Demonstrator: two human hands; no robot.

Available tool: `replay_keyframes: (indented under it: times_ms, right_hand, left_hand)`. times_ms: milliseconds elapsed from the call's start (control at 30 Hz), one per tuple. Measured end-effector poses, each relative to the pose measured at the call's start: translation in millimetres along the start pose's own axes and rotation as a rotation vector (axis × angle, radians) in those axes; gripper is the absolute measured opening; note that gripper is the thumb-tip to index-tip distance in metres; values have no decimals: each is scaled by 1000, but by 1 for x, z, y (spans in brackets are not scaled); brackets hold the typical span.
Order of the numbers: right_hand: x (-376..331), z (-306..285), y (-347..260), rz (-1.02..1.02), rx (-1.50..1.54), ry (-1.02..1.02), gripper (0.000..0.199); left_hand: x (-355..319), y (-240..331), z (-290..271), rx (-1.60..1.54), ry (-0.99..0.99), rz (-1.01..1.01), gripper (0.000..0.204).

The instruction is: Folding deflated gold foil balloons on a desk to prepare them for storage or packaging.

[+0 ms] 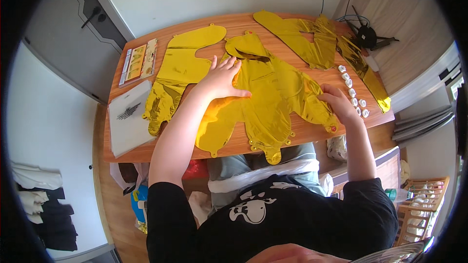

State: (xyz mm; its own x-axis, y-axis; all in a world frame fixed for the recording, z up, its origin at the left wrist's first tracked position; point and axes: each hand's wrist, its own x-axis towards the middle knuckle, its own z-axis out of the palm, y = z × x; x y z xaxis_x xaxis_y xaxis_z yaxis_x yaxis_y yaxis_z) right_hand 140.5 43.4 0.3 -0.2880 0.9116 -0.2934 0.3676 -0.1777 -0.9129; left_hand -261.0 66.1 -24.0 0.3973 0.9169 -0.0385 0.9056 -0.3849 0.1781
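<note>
Wooden worktop (239, 23), gold foil balloon (263, 95): left hand (224, 79) splayed flat, right hand (337, 101) pinching its edge. Yanking might rip it.

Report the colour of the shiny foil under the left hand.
The foil is gold, clearest in head view.

From above, near your fingers (214, 63), your head-worn wide fisheye camera faces down on them and the desk (239, 22) beneath.

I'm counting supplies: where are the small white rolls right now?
In the head view, the small white rolls lie toward the right side of the table, between the right hand and the narrow gold foil piece.
</note>
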Motion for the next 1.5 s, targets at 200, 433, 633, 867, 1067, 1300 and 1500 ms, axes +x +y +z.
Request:
replay_keyframes:
  times_ms: [200, 433, 633, 867, 1067, 1300, 1500]
  right_hand:
    - [16, 31, -1, -122, 290, -235, 44]
    - [26, 75, -32, -524, -375, -474, 51]
    - [63, 72, -60, -294, -476, -306, 33]
    - [106, 80, -37, -778, -868, 52, 48]
    - [111, 83, -38, -803, -1093, -32, 53]
    - [105, 94, -37, -773, -1084, 29, 62]
    - [104, 103, -31, -740, -1119, 95, 67]
  left_hand:
    - [-2, 9, -9, 23, -12, -17, 126]
    - [-6, 0, 0, -9, 26, -12, 123]
    - [-1, 4, -4, -8, -2, -21, 111]
    - [1, 0, 0, 8, 5, -9, 111]
    - [-2, 4, -1, 6, -10, -8, 113]
    - [2, 5, -6, 54, -45, -37, 115]
    - [3, 4, -3, 68, -51, -48, 111]
